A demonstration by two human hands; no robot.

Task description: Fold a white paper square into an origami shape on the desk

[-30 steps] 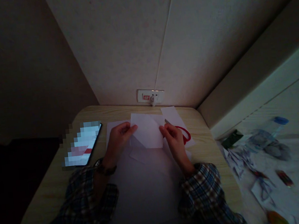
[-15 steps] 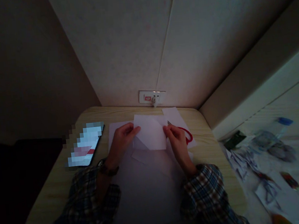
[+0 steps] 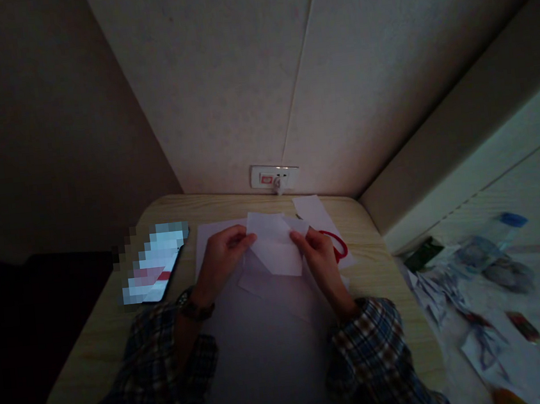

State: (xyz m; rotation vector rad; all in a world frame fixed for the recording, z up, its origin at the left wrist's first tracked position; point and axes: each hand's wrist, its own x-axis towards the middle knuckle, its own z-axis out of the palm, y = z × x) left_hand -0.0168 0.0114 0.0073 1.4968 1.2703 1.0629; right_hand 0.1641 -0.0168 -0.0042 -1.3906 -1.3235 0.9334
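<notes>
Both hands hold a small folded white paper (image 3: 275,249) just above a light wooden table (image 3: 95,336). My left hand (image 3: 222,258) pinches its left edge with thumb and fingers. My right hand (image 3: 322,261) pinches its right edge. A larger white sheet (image 3: 259,331) lies flat under the hands. Red-handled scissors (image 3: 339,246) lie on another paper just right of my right hand, partly hidden by it.
A phone (image 3: 153,262) with a lit screen lies on the table's left part. A wall socket (image 3: 274,177) sits at the table's far edge. To the right, a surface holds paper scraps (image 3: 433,287), a plastic bottle (image 3: 490,236) and a dark green item (image 3: 422,252).
The top part of the paper has been folded down toward me, so the paper now looks shorter. Both hands stayed at its edges and shifted slightly.
</notes>
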